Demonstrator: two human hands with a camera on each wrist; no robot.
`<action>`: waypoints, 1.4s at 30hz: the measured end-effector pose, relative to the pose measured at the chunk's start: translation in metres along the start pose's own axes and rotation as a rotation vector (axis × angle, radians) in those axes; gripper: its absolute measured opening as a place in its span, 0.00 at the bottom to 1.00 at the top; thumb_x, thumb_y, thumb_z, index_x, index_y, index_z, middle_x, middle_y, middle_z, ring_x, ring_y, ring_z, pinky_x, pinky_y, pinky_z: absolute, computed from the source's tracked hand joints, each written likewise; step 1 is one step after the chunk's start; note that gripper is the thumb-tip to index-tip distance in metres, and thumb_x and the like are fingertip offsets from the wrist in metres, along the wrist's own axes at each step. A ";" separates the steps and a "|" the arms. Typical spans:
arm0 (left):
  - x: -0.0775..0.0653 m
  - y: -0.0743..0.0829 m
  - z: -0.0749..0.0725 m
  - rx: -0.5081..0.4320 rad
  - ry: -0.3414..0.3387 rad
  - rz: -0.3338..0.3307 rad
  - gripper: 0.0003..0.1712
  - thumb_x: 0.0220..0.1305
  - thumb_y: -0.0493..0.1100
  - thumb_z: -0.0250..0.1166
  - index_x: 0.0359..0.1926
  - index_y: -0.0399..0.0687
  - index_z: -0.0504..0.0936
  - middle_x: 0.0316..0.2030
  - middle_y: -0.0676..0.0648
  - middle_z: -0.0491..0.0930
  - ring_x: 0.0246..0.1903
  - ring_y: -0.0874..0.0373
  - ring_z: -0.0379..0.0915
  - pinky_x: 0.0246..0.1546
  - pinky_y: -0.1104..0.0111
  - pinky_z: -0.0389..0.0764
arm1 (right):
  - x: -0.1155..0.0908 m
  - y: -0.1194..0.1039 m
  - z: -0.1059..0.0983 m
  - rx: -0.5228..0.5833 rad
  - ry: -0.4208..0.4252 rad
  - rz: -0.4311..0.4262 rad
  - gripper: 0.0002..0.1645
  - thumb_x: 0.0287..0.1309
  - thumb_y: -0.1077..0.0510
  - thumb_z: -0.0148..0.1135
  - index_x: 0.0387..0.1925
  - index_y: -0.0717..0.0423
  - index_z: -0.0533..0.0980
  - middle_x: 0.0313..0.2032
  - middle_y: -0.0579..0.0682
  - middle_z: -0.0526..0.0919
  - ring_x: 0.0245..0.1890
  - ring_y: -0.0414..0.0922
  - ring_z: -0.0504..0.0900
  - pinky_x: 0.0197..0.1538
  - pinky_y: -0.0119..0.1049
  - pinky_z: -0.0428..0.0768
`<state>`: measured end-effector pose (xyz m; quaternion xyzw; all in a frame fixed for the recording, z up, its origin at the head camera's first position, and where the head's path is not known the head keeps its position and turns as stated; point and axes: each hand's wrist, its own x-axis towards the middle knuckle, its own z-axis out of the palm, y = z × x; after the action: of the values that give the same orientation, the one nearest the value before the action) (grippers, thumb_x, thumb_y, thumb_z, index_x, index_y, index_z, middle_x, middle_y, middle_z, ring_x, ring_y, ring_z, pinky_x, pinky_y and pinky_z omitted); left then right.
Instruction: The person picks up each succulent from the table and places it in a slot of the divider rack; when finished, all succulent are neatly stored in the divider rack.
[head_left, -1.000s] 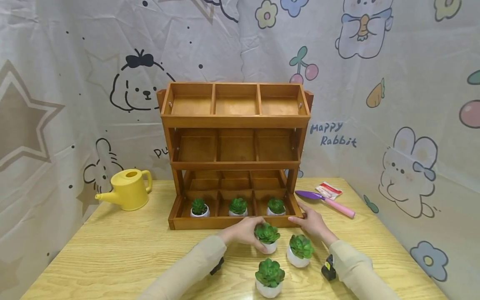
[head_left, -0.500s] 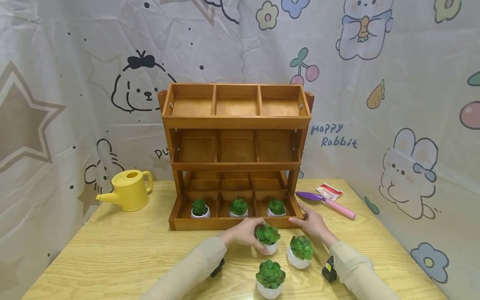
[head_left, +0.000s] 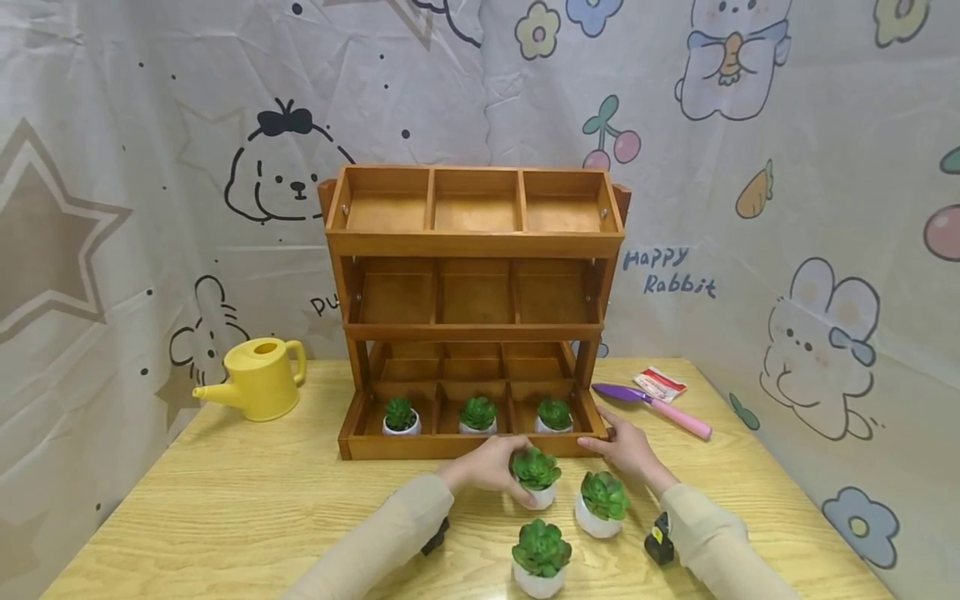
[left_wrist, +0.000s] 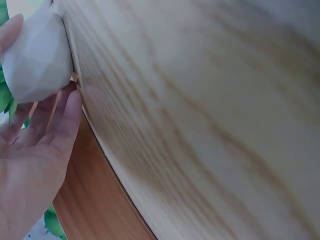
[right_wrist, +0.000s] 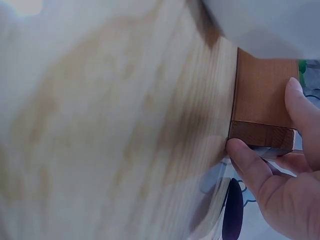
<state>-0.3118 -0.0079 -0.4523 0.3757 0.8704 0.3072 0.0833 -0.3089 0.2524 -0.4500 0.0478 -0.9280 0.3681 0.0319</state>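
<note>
My left hand (head_left: pixel 491 464) holds a potted succulent (head_left: pixel 536 472) on the table, just in front of the wooden plant rack (head_left: pixel 474 246). In the left wrist view, the thumb and fingers of my left hand (left_wrist: pixel 37 165) curve round the white faceted pot (left_wrist: pixel 37 57). My right hand (head_left: pixel 628 447) grips the rack's lower right front corner, thumb on the front board (right_wrist: pixel 265 90) and fingers at its end. Small succulents stand in the bottom tier's front compartments: left (head_left: pixel 401 415), middle (head_left: pixel 477 414) and right (head_left: pixel 554 414). Two more potted succulents, one nearer (head_left: pixel 541 557) and one to the right (head_left: pixel 602 503), stand before me.
At the left stands a yellow watering can (head_left: pixel 262 379). Right of the rack lie a purple trowel with a pink handle (head_left: pixel 678 418) and a red-and-white packet (head_left: pixel 660 383). Printed cloth (head_left: pixel 750 317) hangs behind and beside the table (head_left: pixel 247 508).
</note>
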 end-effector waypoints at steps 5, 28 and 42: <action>-0.002 0.000 -0.001 -0.013 -0.001 -0.014 0.36 0.40 0.52 0.80 0.51 0.50 0.77 0.44 0.56 0.80 0.42 0.69 0.74 0.46 0.76 0.75 | 0.000 0.000 0.001 0.011 0.003 0.021 0.50 0.54 0.46 0.68 0.69 0.67 0.57 0.42 0.66 0.83 0.32 0.45 0.81 0.33 0.36 0.78; -0.017 0.008 -0.032 -0.128 0.193 0.039 0.34 0.41 0.47 0.80 0.51 0.50 0.76 0.44 0.50 0.81 0.38 0.65 0.76 0.39 0.74 0.78 | 0.005 0.004 0.002 0.050 0.004 0.036 0.50 0.55 0.49 0.68 0.70 0.67 0.56 0.37 0.62 0.85 0.21 0.40 0.75 0.25 0.32 0.73; -0.031 0.017 -0.062 -0.198 0.456 0.117 0.35 0.40 0.40 0.80 0.52 0.44 0.75 0.46 0.45 0.79 0.43 0.53 0.77 0.35 0.65 0.83 | 0.004 0.004 0.004 0.042 0.008 0.028 0.49 0.55 0.49 0.68 0.70 0.67 0.56 0.36 0.61 0.85 0.22 0.40 0.75 0.25 0.32 0.72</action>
<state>-0.3031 -0.0499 -0.3956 0.3363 0.8092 0.4719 -0.0967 -0.3131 0.2520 -0.4552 0.0340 -0.9205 0.3882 0.0294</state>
